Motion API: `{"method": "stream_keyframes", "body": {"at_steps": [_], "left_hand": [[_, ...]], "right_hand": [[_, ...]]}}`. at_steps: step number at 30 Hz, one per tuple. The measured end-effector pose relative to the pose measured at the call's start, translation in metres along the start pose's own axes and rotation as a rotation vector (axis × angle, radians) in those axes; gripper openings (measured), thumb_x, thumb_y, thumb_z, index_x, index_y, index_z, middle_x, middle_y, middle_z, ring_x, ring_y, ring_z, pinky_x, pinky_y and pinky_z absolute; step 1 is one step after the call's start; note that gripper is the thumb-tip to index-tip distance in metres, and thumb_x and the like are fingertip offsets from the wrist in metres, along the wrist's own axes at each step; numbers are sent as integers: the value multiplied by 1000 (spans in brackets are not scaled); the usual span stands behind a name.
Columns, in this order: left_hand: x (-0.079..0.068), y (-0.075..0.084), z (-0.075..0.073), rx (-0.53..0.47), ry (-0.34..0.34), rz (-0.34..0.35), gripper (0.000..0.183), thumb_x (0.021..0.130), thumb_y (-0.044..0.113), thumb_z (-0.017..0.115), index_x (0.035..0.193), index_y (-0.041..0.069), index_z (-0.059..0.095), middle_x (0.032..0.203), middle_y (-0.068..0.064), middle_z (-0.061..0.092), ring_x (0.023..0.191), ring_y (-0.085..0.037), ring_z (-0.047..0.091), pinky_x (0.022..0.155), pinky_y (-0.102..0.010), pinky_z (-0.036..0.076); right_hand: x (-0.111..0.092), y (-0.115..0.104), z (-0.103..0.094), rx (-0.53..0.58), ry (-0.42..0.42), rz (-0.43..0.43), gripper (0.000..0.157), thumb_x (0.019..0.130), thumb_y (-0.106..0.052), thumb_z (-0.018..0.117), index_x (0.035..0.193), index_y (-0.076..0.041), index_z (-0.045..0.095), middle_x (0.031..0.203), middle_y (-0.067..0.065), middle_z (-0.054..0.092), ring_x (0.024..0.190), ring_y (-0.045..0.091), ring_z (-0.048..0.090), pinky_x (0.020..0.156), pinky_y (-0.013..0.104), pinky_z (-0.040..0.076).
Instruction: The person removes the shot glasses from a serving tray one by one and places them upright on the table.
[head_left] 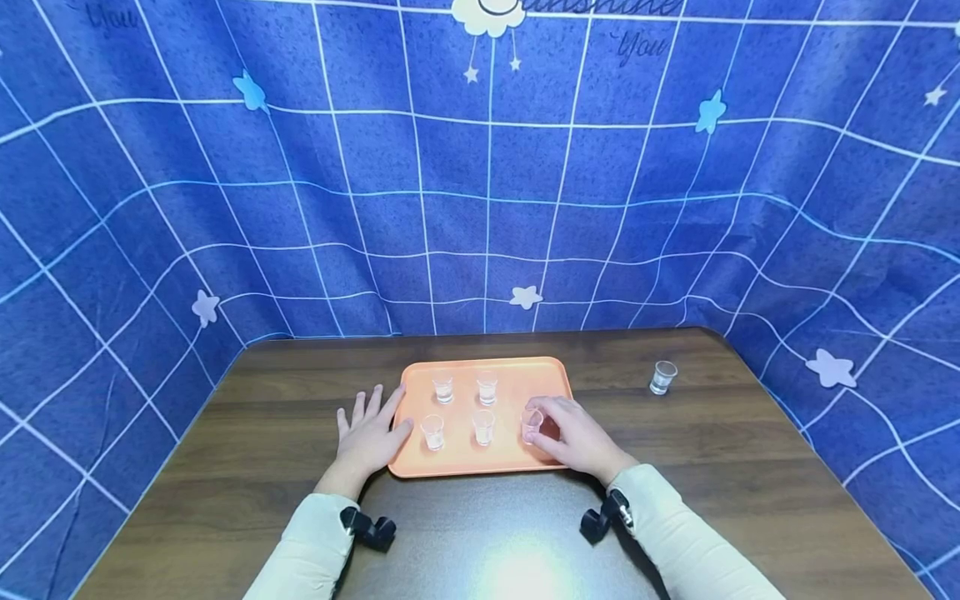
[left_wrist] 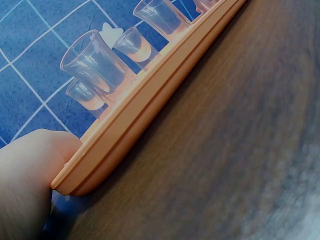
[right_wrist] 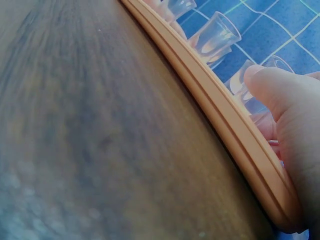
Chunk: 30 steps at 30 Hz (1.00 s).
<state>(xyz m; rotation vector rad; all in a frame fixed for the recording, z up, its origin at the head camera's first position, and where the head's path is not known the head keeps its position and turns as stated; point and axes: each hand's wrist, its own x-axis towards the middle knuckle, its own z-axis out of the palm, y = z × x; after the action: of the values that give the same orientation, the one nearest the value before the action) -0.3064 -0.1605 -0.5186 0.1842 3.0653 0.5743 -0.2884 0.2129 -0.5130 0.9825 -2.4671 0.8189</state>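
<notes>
An orange tray lies on the table with several small clear shot glasses on it. Two stand in the back row, such as the glass, and the others in front; clear liquid shows in them. At the tray's right front, my right hand pinches a shot glass between thumb and fingers; in the right wrist view the thumb lies against its side. My left hand rests at the tray's left edge, fingers spread, its thumb over the rim in the left wrist view.
One more shot glass with liquid stands on the brown wooden table, to the right of the tray. Blue cloth with white grid lines and stars hangs behind and at both sides of the table.
</notes>
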Motion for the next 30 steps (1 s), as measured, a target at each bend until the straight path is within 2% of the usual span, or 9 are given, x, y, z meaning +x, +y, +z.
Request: {"method": "stream_keyframes", "body": {"at_steps": [7, 11, 16, 22, 30], "left_hand": [[1, 0, 1, -8, 5, 3, 68, 102, 52, 43, 162, 26, 25, 167, -23, 13, 151, -51, -1, 111, -74, -10], [0, 0, 0, -12, 2, 1, 68, 102, 52, 43, 162, 26, 25, 167, -23, 12, 151, -51, -2, 111, -74, -11], [0, -1, 1, -8, 1, 0, 68, 102, 52, 43, 162, 26, 24, 167, -22, 12, 151, -50, -2, 111, -74, -11], [1, 0, 0, -6, -4, -2, 68, 102, 52, 42, 162, 26, 24, 167, -22, 12, 151, -50, -2, 111, -74, -11], [1, 0, 0, -3, -7, -2, 68, 102, 52, 42, 162, 27, 23, 167, -22, 12, 151, -50, -2, 111, -74, -10]], "right_hand": [[-1, 4, -2, -15, 34, 61, 30, 88, -35, 77, 112, -20, 65, 106, -11, 65, 102, 12, 60, 93, 39, 48], [-1, 8, -4, -15, 57, 47, 30, 89, -34, 77, 112, -19, 66, 102, -11, 65, 98, 13, 61, 90, 39, 48], [-1, 14, -5, -7, 76, 38, 25, 89, -33, 77, 110, -24, 67, 96, -16, 63, 93, 10, 59, 85, 36, 48], [0, 19, -8, 17, 106, 41, 27, 86, -31, 80, 108, -22, 66, 90, -16, 63, 87, 9, 60, 81, 34, 48], [-2, 24, -12, -3, 144, 72, 32, 85, -27, 81, 112, -21, 65, 85, -14, 62, 81, 12, 57, 74, 32, 46]]}}
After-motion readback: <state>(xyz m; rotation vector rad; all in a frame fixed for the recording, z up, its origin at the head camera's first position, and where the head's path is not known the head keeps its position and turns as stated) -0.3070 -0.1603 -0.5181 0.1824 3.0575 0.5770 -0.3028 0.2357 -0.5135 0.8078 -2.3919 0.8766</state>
